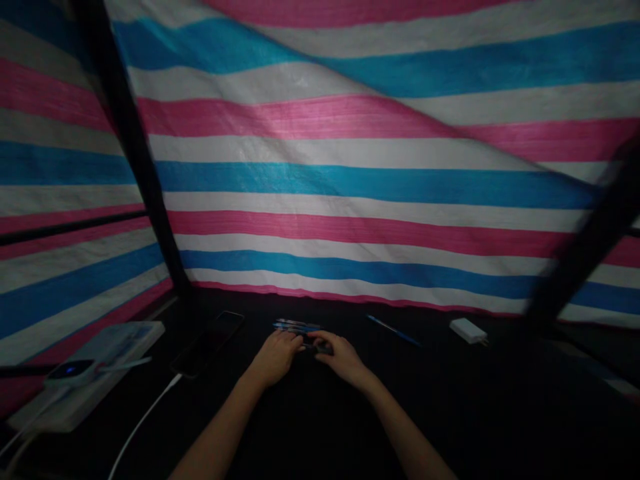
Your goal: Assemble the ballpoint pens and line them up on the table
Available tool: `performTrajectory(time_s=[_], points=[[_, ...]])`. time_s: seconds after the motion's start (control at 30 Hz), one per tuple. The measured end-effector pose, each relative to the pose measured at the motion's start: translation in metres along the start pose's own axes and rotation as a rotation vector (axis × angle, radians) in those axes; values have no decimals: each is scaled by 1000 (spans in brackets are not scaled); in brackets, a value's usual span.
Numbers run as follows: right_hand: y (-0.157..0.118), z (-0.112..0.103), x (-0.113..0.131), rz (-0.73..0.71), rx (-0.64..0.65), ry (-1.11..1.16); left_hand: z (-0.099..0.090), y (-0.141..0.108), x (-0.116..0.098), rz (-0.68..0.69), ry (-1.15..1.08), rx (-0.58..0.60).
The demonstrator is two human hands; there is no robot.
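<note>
Both forearms reach forward over the black table (310,427). My left hand (278,353) has its fingers curled close to the tabletop, at the near side of several pens (296,325) lying together. My right hand (341,355) is closed, thumb and fingers pinched around a small dark thing (323,348) whose kind is too dim to tell. The fingertips of both hands nearly meet around it. Whether my left fingers also grip a part of it is hard to see. Off to the right of my hands lies a single blue pen (394,330).
A dark phone (207,343) with a white cable (145,417) lies left of my hands. Further left, a white box (95,393) carries a device with a lit display (71,370). A white charger (469,330) sits right. Black poles (133,143) and striped sheeting (350,180) surround the table.
</note>
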State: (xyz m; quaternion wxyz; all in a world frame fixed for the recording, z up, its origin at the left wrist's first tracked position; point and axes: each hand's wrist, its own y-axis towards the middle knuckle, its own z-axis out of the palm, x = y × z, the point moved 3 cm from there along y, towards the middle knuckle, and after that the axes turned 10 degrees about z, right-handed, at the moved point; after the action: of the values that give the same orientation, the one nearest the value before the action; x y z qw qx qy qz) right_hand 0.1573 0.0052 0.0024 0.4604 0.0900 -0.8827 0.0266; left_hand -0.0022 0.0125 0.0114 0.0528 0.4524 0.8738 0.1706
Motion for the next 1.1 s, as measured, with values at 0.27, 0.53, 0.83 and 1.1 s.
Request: performTrajectory(time_s=[0.27, 0.53, 0.83, 1.1], points=[[-4, -7, 5, 83, -18, -191, 1, 0, 5, -13, -21, -11], [-2, -26, 2, 49, -114, -240, -3, -4, 13, -119, -41, 1], [-8, -4, 10, -146, -2, -41, 6, 0, 5, -94, -128, 45], [-5, -12, 11, -52, -63, -81, -4, 0, 4, -100, -107, -9]])
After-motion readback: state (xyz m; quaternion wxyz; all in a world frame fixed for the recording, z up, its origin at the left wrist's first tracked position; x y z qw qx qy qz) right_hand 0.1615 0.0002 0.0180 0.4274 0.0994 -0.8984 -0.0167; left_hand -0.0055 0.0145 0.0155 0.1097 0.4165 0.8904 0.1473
